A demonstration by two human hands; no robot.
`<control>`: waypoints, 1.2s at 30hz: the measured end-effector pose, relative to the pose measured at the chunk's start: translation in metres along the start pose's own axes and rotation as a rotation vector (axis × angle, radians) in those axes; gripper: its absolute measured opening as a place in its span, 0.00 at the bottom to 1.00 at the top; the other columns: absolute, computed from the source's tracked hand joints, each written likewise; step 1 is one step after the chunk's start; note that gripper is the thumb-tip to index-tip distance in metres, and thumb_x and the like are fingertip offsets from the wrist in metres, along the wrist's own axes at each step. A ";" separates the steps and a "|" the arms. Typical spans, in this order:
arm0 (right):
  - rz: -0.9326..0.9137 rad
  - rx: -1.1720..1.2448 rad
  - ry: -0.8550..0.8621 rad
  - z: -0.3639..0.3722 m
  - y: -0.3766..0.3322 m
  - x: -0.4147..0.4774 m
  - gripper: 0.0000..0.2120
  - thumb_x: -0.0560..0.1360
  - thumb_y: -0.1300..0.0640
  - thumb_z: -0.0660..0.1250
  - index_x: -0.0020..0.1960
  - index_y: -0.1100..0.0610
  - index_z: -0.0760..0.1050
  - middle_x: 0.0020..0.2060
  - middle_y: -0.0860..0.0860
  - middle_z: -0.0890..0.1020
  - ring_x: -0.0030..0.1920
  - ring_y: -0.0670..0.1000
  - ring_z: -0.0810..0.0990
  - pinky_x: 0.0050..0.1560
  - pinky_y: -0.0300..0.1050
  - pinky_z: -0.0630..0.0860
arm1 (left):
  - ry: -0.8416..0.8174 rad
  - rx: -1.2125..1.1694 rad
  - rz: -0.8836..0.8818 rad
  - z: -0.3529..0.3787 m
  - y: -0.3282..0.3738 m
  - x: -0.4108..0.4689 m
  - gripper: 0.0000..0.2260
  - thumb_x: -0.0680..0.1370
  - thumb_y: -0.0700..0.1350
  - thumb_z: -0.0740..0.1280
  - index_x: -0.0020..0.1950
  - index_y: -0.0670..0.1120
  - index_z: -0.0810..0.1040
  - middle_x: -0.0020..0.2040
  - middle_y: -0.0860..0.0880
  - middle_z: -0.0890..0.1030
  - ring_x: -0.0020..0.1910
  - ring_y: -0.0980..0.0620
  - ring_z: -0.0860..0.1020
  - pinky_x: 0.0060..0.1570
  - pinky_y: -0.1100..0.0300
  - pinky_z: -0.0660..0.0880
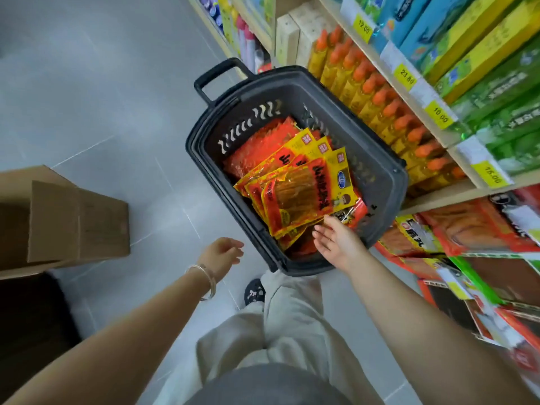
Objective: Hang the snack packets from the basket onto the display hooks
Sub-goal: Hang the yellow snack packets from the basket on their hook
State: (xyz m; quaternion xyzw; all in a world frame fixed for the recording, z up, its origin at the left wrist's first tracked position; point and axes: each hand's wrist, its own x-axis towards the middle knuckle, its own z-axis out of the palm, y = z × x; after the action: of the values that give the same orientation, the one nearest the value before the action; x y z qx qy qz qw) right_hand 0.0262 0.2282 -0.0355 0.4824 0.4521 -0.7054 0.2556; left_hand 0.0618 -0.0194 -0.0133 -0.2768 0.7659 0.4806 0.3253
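Grey tile floor (87, 83), shop aisle; stocked shelves (453, 194) right, cardboard box (73, 223) left. Dark basket (257, 86) stands on the floor beside the shelves, packets (304, 194) piled inside, fanned. Likely light, thin, floppy, slick film; best pinched at a top edge, one at a time. Right hand (336, 244) spread, empty, at the stack's near edge. Left hand (222, 252) relaxed, empty, left of basket.

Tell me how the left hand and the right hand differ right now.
The right hand reaches into the basket, fingers straight at the snack packets; the left hand hangs outside it over the floor, fingers loosely curled. The left wrist wears a bracelet; the right wrist is bare. Both hold nothing.
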 end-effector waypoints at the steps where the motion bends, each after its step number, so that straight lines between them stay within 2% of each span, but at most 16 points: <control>1: 0.050 -0.010 0.001 0.003 -0.004 0.012 0.20 0.77 0.49 0.65 0.66 0.54 0.69 0.51 0.53 0.79 0.50 0.51 0.78 0.42 0.44 0.75 | -0.006 -0.011 0.004 0.004 0.008 0.005 0.09 0.78 0.39 0.59 0.50 0.48 0.77 0.47 0.50 0.81 0.43 0.57 0.79 0.47 0.59 0.74; 4: 0.191 -0.069 0.042 0.012 -0.012 0.047 0.36 0.71 0.39 0.69 0.73 0.52 0.62 0.65 0.56 0.73 0.60 0.55 0.74 0.47 0.50 0.76 | 0.027 -0.095 -0.015 0.015 0.026 0.019 0.08 0.78 0.39 0.60 0.50 0.48 0.78 0.46 0.50 0.81 0.43 0.56 0.79 0.45 0.61 0.76; 7: 0.287 -0.067 0.097 0.020 -0.014 0.073 0.44 0.65 0.33 0.70 0.74 0.48 0.59 0.69 0.57 0.67 0.65 0.58 0.71 0.54 0.57 0.77 | 0.037 -0.180 -0.039 0.021 0.042 0.034 0.08 0.78 0.39 0.61 0.47 0.49 0.78 0.44 0.51 0.81 0.40 0.57 0.78 0.38 0.67 0.75; 10: 0.335 -0.091 0.127 0.029 -0.013 0.088 0.44 0.63 0.30 0.69 0.72 0.49 0.61 0.68 0.57 0.68 0.64 0.57 0.71 0.56 0.56 0.75 | 0.045 -0.178 -0.026 0.022 0.056 0.052 0.08 0.79 0.39 0.61 0.48 0.49 0.79 0.44 0.52 0.82 0.40 0.58 0.79 0.37 0.69 0.73; 13: 0.352 -0.117 0.170 0.037 -0.015 0.097 0.43 0.63 0.29 0.68 0.71 0.50 0.63 0.67 0.55 0.70 0.63 0.56 0.71 0.54 0.52 0.74 | 0.077 -0.162 -0.014 0.020 0.067 0.068 0.09 0.79 0.40 0.59 0.50 0.48 0.78 0.45 0.52 0.82 0.41 0.58 0.79 0.37 0.70 0.72; 17: 0.318 0.001 0.294 0.031 -0.012 0.104 0.44 0.64 0.36 0.73 0.72 0.55 0.62 0.69 0.54 0.69 0.67 0.55 0.69 0.64 0.51 0.71 | 0.048 -0.139 0.008 0.017 0.080 0.081 0.08 0.79 0.41 0.60 0.47 0.50 0.78 0.42 0.55 0.82 0.39 0.61 0.80 0.34 0.71 0.74; 21: 0.218 0.150 0.392 0.032 -0.007 0.107 0.35 0.67 0.45 0.75 0.67 0.57 0.67 0.65 0.55 0.73 0.66 0.56 0.71 0.66 0.51 0.70 | -0.040 -0.111 0.025 0.010 0.093 0.093 0.08 0.78 0.39 0.61 0.45 0.50 0.78 0.42 0.53 0.82 0.41 0.57 0.79 0.40 0.66 0.75; 23: 0.102 0.185 0.482 0.036 -0.011 0.106 0.18 0.69 0.51 0.75 0.53 0.57 0.74 0.57 0.56 0.78 0.64 0.57 0.74 0.63 0.52 0.72 | -0.079 -0.090 0.048 0.003 0.103 0.100 0.07 0.78 0.40 0.62 0.46 0.49 0.78 0.41 0.53 0.81 0.38 0.61 0.79 0.38 0.69 0.75; 24: 0.064 0.228 0.533 0.037 -0.013 0.104 0.11 0.70 0.55 0.74 0.46 0.56 0.74 0.51 0.55 0.80 0.63 0.58 0.75 0.61 0.52 0.74 | -0.096 -0.081 0.060 -0.001 0.109 0.104 0.07 0.78 0.40 0.62 0.46 0.50 0.77 0.41 0.54 0.81 0.36 0.62 0.79 0.37 0.71 0.75; 26: 0.004 0.296 0.590 0.036 -0.020 0.096 0.06 0.73 0.62 0.71 0.43 0.61 0.74 0.48 0.58 0.80 0.61 0.61 0.75 0.56 0.53 0.76 | -0.119 -0.060 0.079 -0.011 0.121 0.113 0.07 0.78 0.40 0.61 0.46 0.50 0.77 0.43 0.54 0.81 0.38 0.61 0.79 0.36 0.70 0.75; 28: -0.057 0.371 0.554 0.032 -0.022 0.085 0.04 0.74 0.67 0.67 0.45 0.62 0.73 0.49 0.62 0.80 0.54 0.60 0.80 0.43 0.46 0.79 | -0.141 -0.027 0.086 -0.020 0.134 0.122 0.07 0.79 0.40 0.61 0.48 0.49 0.77 0.46 0.52 0.82 0.41 0.57 0.80 0.40 0.67 0.75; 29: -0.083 0.407 0.513 0.030 -0.024 0.078 0.08 0.74 0.69 0.67 0.45 0.58 0.72 0.48 0.60 0.80 0.47 0.57 0.80 0.35 0.41 0.76 | -0.152 0.001 0.089 -0.024 0.139 0.127 0.06 0.79 0.40 0.61 0.50 0.48 0.77 0.47 0.51 0.82 0.43 0.55 0.80 0.42 0.65 0.76; 30: -0.112 0.457 0.448 0.028 -0.026 0.071 0.11 0.74 0.69 0.66 0.44 0.54 0.71 0.47 0.58 0.80 0.43 0.53 0.79 0.33 0.41 0.74 | -0.163 0.034 0.094 -0.028 0.144 0.131 0.07 0.79 0.41 0.61 0.53 0.47 0.77 0.47 0.51 0.81 0.45 0.54 0.80 0.44 0.63 0.77; 33: -0.217 0.513 0.184 0.033 -0.039 0.047 0.12 0.73 0.67 0.67 0.39 0.52 0.70 0.41 0.53 0.83 0.41 0.51 0.82 0.37 0.45 0.78 | -0.225 0.173 0.123 -0.033 0.156 0.144 0.16 0.78 0.48 0.64 0.64 0.47 0.72 0.56 0.51 0.78 0.55 0.52 0.77 0.59 0.52 0.75; 36: -0.242 0.408 -0.009 0.047 -0.056 0.027 0.10 0.65 0.60 0.73 0.39 0.51 0.74 0.41 0.53 0.85 0.42 0.54 0.84 0.37 0.49 0.80 | -0.341 0.226 0.067 -0.031 0.166 0.156 0.33 0.72 0.62 0.66 0.72 0.50 0.63 0.64 0.51 0.72 0.63 0.50 0.73 0.65 0.49 0.70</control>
State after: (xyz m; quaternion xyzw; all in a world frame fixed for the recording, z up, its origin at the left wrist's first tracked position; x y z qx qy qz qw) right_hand -0.0505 0.2141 -0.0321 0.4631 0.3535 -0.8099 0.0683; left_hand -0.1667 -0.0015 -0.0306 -0.1278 0.7575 0.4421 0.4630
